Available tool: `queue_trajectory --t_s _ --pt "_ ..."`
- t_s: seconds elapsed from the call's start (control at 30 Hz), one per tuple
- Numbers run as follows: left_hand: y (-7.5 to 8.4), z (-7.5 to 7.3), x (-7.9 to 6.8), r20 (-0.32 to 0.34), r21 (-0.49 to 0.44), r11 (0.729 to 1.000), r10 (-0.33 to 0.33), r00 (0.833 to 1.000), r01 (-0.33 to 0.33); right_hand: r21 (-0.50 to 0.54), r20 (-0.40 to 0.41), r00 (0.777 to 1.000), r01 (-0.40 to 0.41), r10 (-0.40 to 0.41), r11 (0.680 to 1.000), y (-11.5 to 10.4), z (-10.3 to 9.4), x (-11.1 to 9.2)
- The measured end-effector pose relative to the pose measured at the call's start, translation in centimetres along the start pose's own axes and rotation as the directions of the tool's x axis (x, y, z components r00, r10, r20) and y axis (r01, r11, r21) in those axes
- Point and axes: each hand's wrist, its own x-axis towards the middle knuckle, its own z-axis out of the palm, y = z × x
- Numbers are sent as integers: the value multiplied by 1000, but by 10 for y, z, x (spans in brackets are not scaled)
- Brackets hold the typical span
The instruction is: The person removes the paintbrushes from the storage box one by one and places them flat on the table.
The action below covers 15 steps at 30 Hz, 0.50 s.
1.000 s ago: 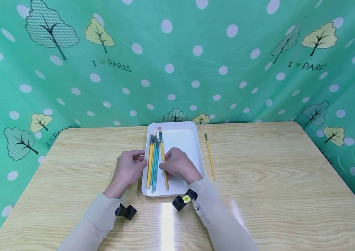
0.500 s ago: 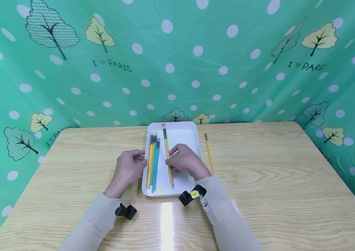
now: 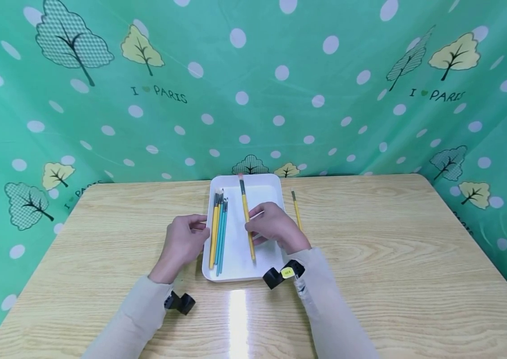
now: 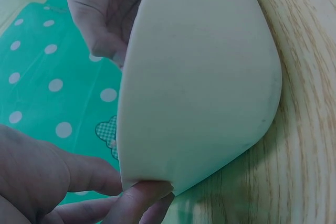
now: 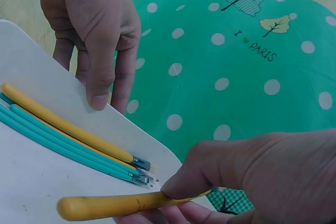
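Note:
A white tray (image 3: 235,249) lies on the table near its back edge. My left hand (image 3: 186,240) grips the tray's left rim; in the right wrist view its thumb (image 5: 100,85) lies over the wall's top edge. My right hand (image 3: 275,227) pinches a yellow-handled paintbrush (image 3: 243,195) by the handle over the middle of the tray, bristles pointing away from me. Along the tray's left side lie several paintbrushes, with yellow handles (image 3: 214,234) and teal handles (image 5: 68,142), side by side. The left wrist view shows mostly the outer wall (image 4: 199,77) of the tray.
Right of the tray, another yellow paintbrush (image 3: 295,204) lies on the wooden table (image 3: 392,259), its lower end hidden behind the right hand and wrist. A green dotted cloth (image 3: 253,114) hangs behind the table's back edge.
My right hand has carried the yellow paintbrush rightward, away from the other brushes and towards the tray's middle. The left hand has stayed at the rim.

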Motion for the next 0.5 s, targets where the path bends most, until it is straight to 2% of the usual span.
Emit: queue_trajectory --t_s 0.5 --pt "1 0 -1 1 3 1000 -18 1000 18 17 -10 1000 -9 9 1000 -1 -14 -3"
